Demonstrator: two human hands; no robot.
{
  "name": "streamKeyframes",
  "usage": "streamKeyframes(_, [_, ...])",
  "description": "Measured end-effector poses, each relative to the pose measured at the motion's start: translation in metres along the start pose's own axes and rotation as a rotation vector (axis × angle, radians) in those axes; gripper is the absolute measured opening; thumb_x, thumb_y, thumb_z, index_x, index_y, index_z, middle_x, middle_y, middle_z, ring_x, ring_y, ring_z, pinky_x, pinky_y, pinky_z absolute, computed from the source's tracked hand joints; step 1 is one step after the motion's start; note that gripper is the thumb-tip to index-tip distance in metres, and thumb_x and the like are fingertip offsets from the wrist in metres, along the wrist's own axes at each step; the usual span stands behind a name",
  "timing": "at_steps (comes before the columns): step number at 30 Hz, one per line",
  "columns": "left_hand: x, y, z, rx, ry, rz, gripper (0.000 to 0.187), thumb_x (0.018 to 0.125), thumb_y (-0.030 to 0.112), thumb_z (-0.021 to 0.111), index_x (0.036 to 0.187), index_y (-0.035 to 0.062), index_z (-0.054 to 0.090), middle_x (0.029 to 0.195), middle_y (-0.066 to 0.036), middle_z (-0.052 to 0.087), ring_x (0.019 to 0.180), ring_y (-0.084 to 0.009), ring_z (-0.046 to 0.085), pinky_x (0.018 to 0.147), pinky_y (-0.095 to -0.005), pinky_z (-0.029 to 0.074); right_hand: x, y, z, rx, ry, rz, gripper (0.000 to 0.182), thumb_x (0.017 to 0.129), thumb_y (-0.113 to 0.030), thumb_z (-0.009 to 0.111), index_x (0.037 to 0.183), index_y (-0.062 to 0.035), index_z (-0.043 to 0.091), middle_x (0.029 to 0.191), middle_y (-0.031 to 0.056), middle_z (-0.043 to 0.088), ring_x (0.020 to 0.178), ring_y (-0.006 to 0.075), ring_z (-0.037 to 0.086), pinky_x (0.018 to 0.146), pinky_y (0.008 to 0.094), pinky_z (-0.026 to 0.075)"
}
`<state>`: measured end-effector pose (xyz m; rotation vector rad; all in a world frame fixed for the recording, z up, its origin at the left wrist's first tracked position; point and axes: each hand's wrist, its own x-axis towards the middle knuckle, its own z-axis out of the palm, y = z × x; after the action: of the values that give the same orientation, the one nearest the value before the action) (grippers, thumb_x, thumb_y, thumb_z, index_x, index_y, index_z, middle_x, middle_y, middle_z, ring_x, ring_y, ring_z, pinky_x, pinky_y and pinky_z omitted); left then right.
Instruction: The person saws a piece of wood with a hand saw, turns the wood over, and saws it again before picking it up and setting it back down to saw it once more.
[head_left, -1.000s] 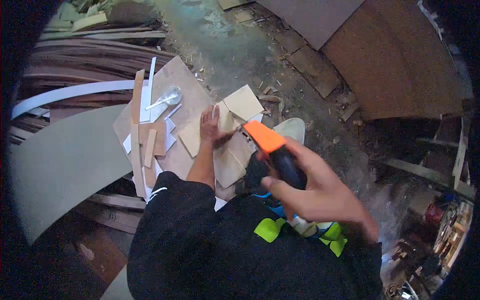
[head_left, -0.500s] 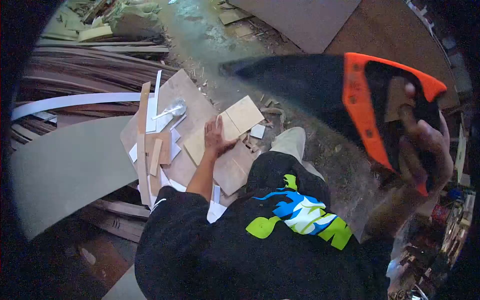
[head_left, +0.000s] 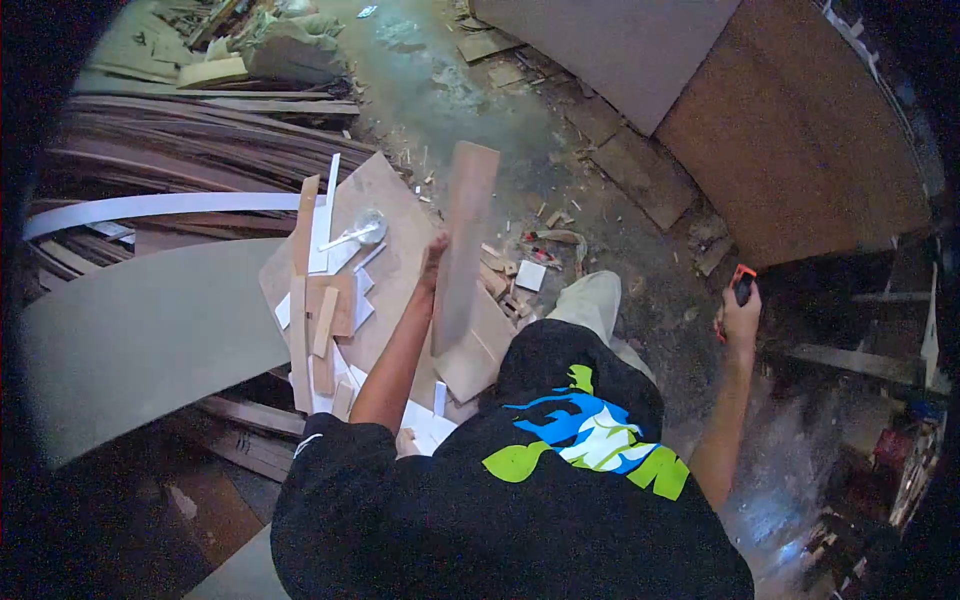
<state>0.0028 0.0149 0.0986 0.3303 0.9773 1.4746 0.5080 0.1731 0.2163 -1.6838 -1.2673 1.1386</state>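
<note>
My left hand grips the long edge of a flat wooden board, which is raised on edge, slightly blurred, above the plywood work surface. Out to the right, my right hand is closed round the orange and black handle of a hand saw. The saw's blade is hardly visible from this angle. On the work surface, left of my left hand, are white strips, a small wood strip and a round, shiny object that I cannot identify.
Long thin wood strips are stacked at the left, beside a large grey panel. Wood offcuts and a white square piece lie right of the work surface. Big brown sheets lean at the upper right.
My right hand has lowered the saw from close to the camera and moved it away to the right. My left hand has lifted the board from flat and turned it up on edge.
</note>
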Motion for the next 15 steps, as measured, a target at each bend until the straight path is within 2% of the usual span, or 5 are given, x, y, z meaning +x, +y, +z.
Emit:
streamKeyframes(1, [0.003, 0.004, 0.013, -0.154, -0.155, 0.036, 0.09, 0.08, 0.063, 0.059, 0.143, 0.0027, 0.036, 0.124, -0.015, 0.059, 0.104, -0.0268, 0.064, 0.083, -0.0397, 0.056, 0.011, 0.028, -0.003, -0.015, 0.027, 0.023, 0.02, 0.092, -0.013, 0.058, 0.107, -0.0071, 0.047, 0.055, 0.0013, 0.046, 0.038, 0.0116, 0.046, 0.033, 0.03, 0.034])
streamKeyframes(5, [-0.024, 0.02, 0.094, -0.43, -0.126, 0.008, 0.092, 0.081, 0.07, 0.046, 0.144, 0.0028, 0.034, 0.126, -0.022, 0.056, 0.105, -0.0349, 0.062, 0.087, -0.0482, 0.054, 0.014, 0.086, -0.016, 0.054, 0.034, 0.247, 0.01, 0.093, -0.014, 0.056, 0.095, -0.0074, 0.05, 0.056, 0.0013, 0.046, 0.039, 0.0127, 0.047, 0.035, 0.0308, 0.036])
streamKeyframes(10, [-0.027, 0.002, 0.111, -0.459, -0.129, -0.066, 0.103, 0.076, 0.078, 0.037, 0.141, -0.0018, 0.037, 0.123, -0.024, 0.054, 0.105, -0.0379, 0.06, 0.088, -0.0501, 0.053, 0.013, 0.177, -0.03, 0.264, 0.055, 0.405, 0.017, 0.094, -0.014, 0.054, 0.079, -0.0076, 0.051, 0.058, 0.0008, 0.049, 0.043, 0.0125, 0.049, 0.039, 0.0304, 0.038])
streamKeyframes(11, [-0.027, 0.0, 0.112, -0.465, -0.127, -0.08, 0.105, 0.075, 0.08, 0.035, 0.14, -0.0028, 0.037, 0.123, -0.025, 0.054, 0.104, -0.0384, 0.059, 0.088, -0.0505, 0.053, 0.011, 0.192, -0.035, 0.313, -0.043, 0.4, 0.017, 0.095, -0.015, 0.054, 0.079, -0.0083, 0.052, 0.06, 0.0012, 0.05, 0.044, 0.0121, 0.048, 0.039, 0.0303, 0.039])
streamKeyframes(15, [-0.029, -0.008, 0.114, -0.446, -0.196, -0.085, 0.107, 0.073, 0.081, 0.037, 0.14, -0.0029, 0.037, 0.124, -0.024, 0.053, 0.102, -0.038, 0.06, 0.089, -0.0499, 0.052, 0.007, 0.249, -0.038, 0.334, 0.064, 0.471, 0.017, 0.095, -0.016, 0.053, 0.08, -0.0075, 0.053, 0.059, 0.0023, 0.051, 0.043, 0.0134, 0.049, 0.039, 0.0298, 0.041])
